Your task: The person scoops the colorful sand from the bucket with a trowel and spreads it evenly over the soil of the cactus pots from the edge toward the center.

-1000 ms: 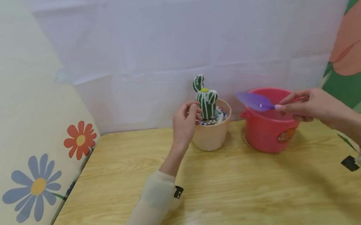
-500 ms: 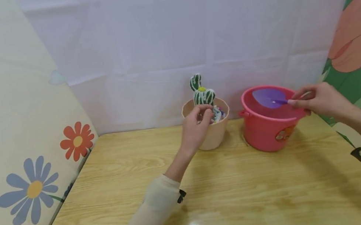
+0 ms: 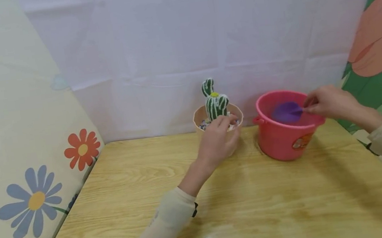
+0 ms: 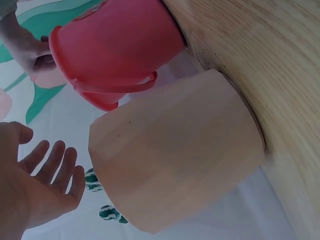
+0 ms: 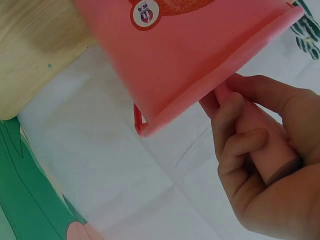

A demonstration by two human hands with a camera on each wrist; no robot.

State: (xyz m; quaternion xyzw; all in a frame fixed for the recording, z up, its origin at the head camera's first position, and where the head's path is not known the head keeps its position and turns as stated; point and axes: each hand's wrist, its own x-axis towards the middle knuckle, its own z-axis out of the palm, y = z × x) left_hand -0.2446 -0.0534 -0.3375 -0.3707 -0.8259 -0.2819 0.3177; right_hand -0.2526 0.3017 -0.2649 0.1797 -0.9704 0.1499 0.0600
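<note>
In the right wrist view my right hand (image 5: 280, 155) grips the pink handle (image 5: 262, 137) of a toy shovel, fingers and thumb wrapped round it. Its purple blade (image 3: 286, 113) dips inside the red bucket (image 3: 280, 146), as the head view shows. My left hand (image 3: 216, 143) is over the front rim of a peach-coloured flower pot (image 4: 175, 145), its fingers loosely bent and holding nothing in the left wrist view. A green-and-white toy cactus (image 3: 215, 107) stands in the pot among small multicoloured bits (image 3: 204, 125). The hand covers part of the pot's front in the head view.
Pot and bucket stand side by side at the back of a wood-grain table (image 3: 141, 179). Right behind them hangs a white cloth (image 3: 156, 60). Flower-patterned cloths (image 3: 7, 124) flank the table on both sides.
The shovel blade has moved from over the bucket's left rim down inside it, with my right hand. My left hand has shifted rightward from beside the cactus to the pot's front rim.
</note>
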